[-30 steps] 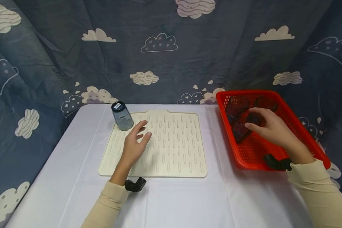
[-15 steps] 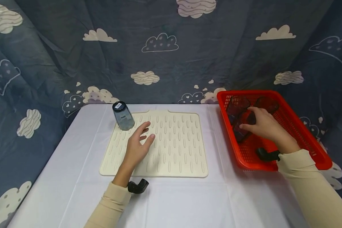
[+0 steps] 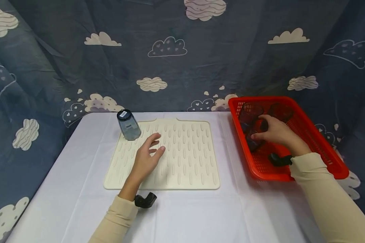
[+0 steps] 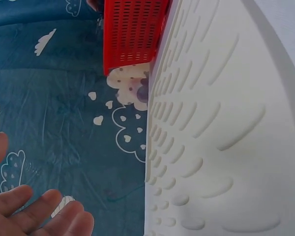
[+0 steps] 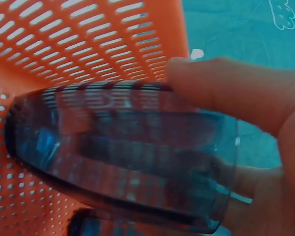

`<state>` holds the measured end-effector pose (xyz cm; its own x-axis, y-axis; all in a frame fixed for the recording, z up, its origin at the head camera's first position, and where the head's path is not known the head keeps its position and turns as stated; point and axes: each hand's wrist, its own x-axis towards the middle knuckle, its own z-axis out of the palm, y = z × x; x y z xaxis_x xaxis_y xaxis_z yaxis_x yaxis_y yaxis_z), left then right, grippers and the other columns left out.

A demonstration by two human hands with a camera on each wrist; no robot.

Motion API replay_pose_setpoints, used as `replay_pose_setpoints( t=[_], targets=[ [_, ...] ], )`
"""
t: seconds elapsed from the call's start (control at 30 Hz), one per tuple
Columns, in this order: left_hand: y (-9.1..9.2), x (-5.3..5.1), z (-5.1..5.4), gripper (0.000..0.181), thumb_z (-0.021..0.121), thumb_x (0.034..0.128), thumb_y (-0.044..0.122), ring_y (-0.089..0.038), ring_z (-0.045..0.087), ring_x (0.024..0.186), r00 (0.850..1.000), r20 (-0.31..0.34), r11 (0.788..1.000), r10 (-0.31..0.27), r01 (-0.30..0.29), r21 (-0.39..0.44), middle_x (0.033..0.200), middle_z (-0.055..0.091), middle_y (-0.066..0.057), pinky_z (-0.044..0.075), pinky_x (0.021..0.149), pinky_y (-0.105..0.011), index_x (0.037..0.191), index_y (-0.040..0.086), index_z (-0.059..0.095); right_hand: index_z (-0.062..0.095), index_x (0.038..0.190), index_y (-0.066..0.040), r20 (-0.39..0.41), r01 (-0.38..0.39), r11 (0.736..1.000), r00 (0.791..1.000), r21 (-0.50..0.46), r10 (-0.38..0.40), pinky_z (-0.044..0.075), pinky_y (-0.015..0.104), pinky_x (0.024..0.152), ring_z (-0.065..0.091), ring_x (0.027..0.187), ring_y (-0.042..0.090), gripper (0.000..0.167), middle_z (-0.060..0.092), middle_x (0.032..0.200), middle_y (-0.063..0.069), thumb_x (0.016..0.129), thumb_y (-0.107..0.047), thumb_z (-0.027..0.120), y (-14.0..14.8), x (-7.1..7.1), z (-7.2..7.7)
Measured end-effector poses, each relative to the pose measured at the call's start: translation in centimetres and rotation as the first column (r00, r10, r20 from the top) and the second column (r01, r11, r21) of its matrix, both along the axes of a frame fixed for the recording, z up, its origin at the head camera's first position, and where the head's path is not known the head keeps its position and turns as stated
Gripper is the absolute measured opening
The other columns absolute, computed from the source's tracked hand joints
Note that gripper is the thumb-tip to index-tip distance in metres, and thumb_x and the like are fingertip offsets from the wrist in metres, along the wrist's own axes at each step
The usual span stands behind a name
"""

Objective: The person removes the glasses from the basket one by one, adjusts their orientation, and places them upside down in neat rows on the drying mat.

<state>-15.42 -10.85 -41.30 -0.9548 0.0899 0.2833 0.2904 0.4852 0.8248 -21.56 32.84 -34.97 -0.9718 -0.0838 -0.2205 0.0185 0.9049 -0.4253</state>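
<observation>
My right hand (image 3: pixel 276 133) reaches into the red plastic basket (image 3: pixel 255 173) and grips a dark, see-through drinking glass (image 5: pixel 128 147) near its rim. In the right wrist view the thumb (image 5: pixel 206 81) presses one side while fingers lie on the far side, partly seen through the glass. My left hand (image 3: pixel 146 160) hovers over the cream ridged mat (image 3: pixel 185 168), fingers relaxed and holding nothing. Upside down at the mat's back left corner stands another bluish glass (image 3: pixel 130 127), its dark base with a white label on top.
Further dark glasses (image 3: pixel 281 111) lie at the back of the basket, one (image 3: pixel 250 113) along its left wall. White cloth (image 3: pixel 197 216) covers the table. A dark cloud-printed curtain (image 3: pixel 167 67) hangs behind and at both sides.
My right hand has moved left and down within the basket and taken hold of a glass there. The left hand has barely shifted; the glass on the mat stays put.
</observation>
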Motion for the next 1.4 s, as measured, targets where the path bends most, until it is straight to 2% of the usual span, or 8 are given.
replay_pose_setpoints(
  t=[0.23, 0.47, 0.83, 0.97, 1.13, 1.27, 1.4],
  targets=[
    [-0.4, -0.2, 0.3, 0.055, 0.062, 0.0964, 0.017, -0.035, 0.056, 0.131, 1.0, 0.012, 1.0, -0.019, 0.019, -0.012, 0.146, 0.053, -0.016, 0.052, 0.101, -0.052, 0.146, 0.004, 0.043, 0.027, 0.15, 0.004, -0.022, 0.021, 0.999, 1.0, 0.032, -0.021, 0.038, 0.071, 0.103, 0.046, 0.124, 0.052, 0.094, 0.042, 0.144, 0.035, 0.083, -0.039, 0.077, -0.1, 0.1, 0.1],
    [-0.8, 0.1, 0.3, 0.055, 0.063, 0.0958, 0.016, -0.035, 0.057, 0.129, 0.999, 0.03, 1.0, -0.014, 0.014, -0.004, 0.145, 0.054, -0.016, 0.052, 0.1, -0.052, 0.146, 0.005, 0.044, 0.027, 0.147, 0.007, -0.011, 0.012, 0.998, 1.0, 0.06, -0.011, 0.04, 0.07, 0.101, 0.048, 0.121, 0.053, 0.095, 0.046, 0.139, 0.037, 0.081, -0.039, 0.079, -0.1, 0.3, 0.1],
    [-1.4, 0.4, 0.2, 0.055, 0.064, 0.0955, 0.016, -0.033, 0.059, 0.126, 0.999, 0.032, 1.0, -0.001, 0.001, -0.02, 0.144, 0.056, -0.015, 0.054, 0.098, -0.049, 0.146, 0.005, 0.045, 0.026, 0.141, 0.01, -0.052, -0.014, 0.999, 0.999, 0.05, 0.017, 0.04, 0.068, 0.096, 0.05, 0.118, 0.054, 0.092, 0.046, 0.133, 0.037, 0.079, -0.032, 0.08, -0.4, 1.6, -0.2],
    [-1.5, 0.5, 0.3, 0.054, 0.064, 0.0955, 0.016, -0.034, 0.059, 0.126, 0.999, 0.033, 1.0, -0.005, 0.006, -0.023, 0.144, 0.055, -0.016, 0.055, 0.097, -0.049, 0.145, 0.005, 0.045, 0.024, 0.148, 0.003, -0.05, -0.033, 0.999, 0.998, 0.032, 0.035, 0.042, 0.068, 0.092, 0.047, 0.12, 0.054, 0.093, 0.043, 0.135, 0.038, 0.081, -0.03, 0.078, -0.3, 1.8, -0.3],
    [-1.9, 0.6, 0.3, 0.054, 0.064, 0.0954, 0.015, -0.034, 0.059, 0.126, 0.999, 0.045, 1.0, -0.005, 0.006, -0.02, 0.144, 0.055, -0.016, 0.054, 0.097, -0.051, 0.145, 0.005, 0.046, 0.034, 0.148, -0.007, -0.056, -0.067, 0.997, 0.996, 0.03, 0.069, 0.046, 0.063, 0.084, 0.046, 0.115, 0.049, 0.082, 0.044, 0.133, 0.034, 0.083, -0.03, 0.078, 0.0, 1.9, -0.4],
    [-2.3, 0.7, 0.3, 0.053, 0.063, 0.0954, 0.014, -0.035, 0.059, 0.126, 0.999, 0.054, 1.0, 0.0, 0.0, -0.014, 0.144, 0.055, -0.016, 0.053, 0.098, -0.053, 0.145, 0.005, 0.046, 0.038, 0.144, -0.005, -0.073, -0.05, 0.998, 0.996, 0.024, 0.052, 0.044, 0.065, 0.088, 0.047, 0.116, 0.048, 0.078, 0.047, 0.13, 0.032, 0.082, -0.03, 0.079, 0.2, 2.0, -0.3],
    [-2.5, 0.9, 0.3, 0.053, 0.063, 0.0954, 0.013, -0.035, 0.059, 0.126, 0.998, 0.067, 1.0, 0.01, -0.009, -0.014, 0.144, 0.055, -0.016, 0.052, 0.099, -0.053, 0.145, 0.005, 0.046, 0.037, 0.142, 0.0, -0.083, -0.031, 0.999, 0.996, 0.022, 0.033, 0.043, 0.067, 0.091, 0.048, 0.116, 0.049, 0.082, 0.048, 0.129, 0.032, 0.081, -0.032, 0.081, 0.3, 2.2, -0.4]
  ],
)
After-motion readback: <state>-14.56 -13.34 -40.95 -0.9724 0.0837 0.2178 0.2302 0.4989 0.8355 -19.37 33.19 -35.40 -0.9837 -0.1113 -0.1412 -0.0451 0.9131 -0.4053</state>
